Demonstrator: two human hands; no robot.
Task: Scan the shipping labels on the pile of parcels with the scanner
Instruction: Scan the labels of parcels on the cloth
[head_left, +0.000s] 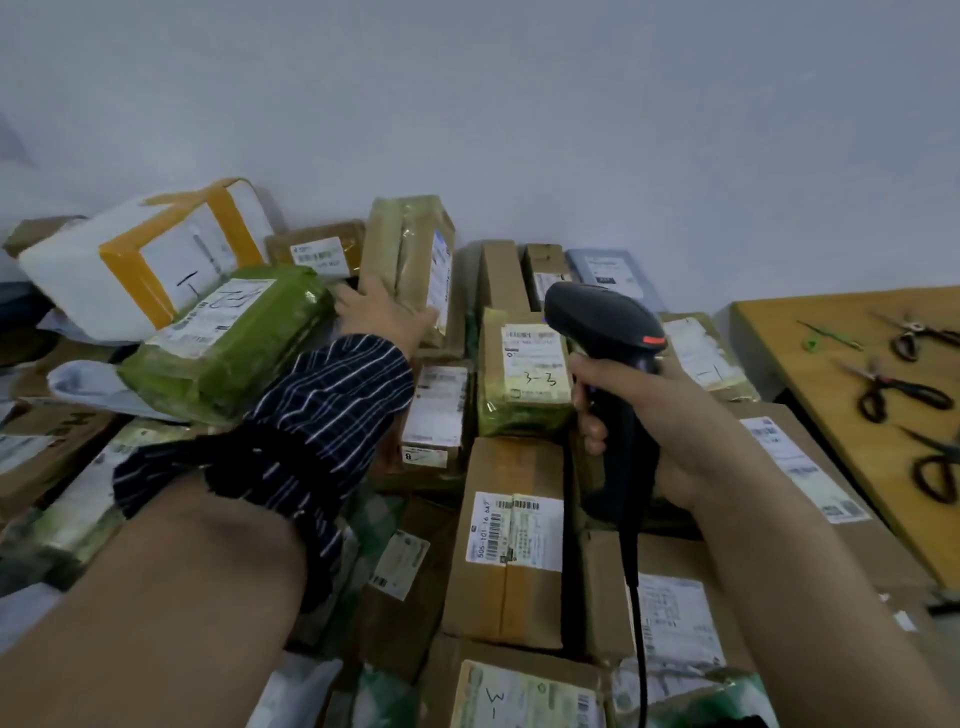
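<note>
Nearest, at 6 o'clock, the pile of parcels (608, 597) fills the lower view. A cardboard box (498, 613) lies flat with its shipping label (514, 530) face up, so it is readable without handling. The scanner cable (641, 649) runs down across the boxes toward 6 o'clock.

At 4 o'clock of centre, the right hand (670, 415) is clenched round the grip of the black scanner (605, 317). The scanner head is raised above the pile and faces away from the person toward 11 o'clock. Judged from this aim, it is being held ready for the labels further out. Just left of the grip lies a wrapped parcel marked 3-3 (524, 405), label up.

Further out, at 11 o'clock of the scanner, the left hand (382, 317) is released, with fingers extended. It rests against the lower side of an upright tan parcel (400, 244). The likely purpose is to steady or turn this parcel: its label (440, 280) sits on a narrow face angled toward 3 o'clock, oblique to the scanner.

At 9 o'clock of the left hand, a green parcel (234, 358) leans on a white box (78, 270) bound in yellow tape; both labels face up.

At 3 o'clock, a wooden counter (810, 374) carries several scissors (904, 395), well apart from the scanning.
</note>
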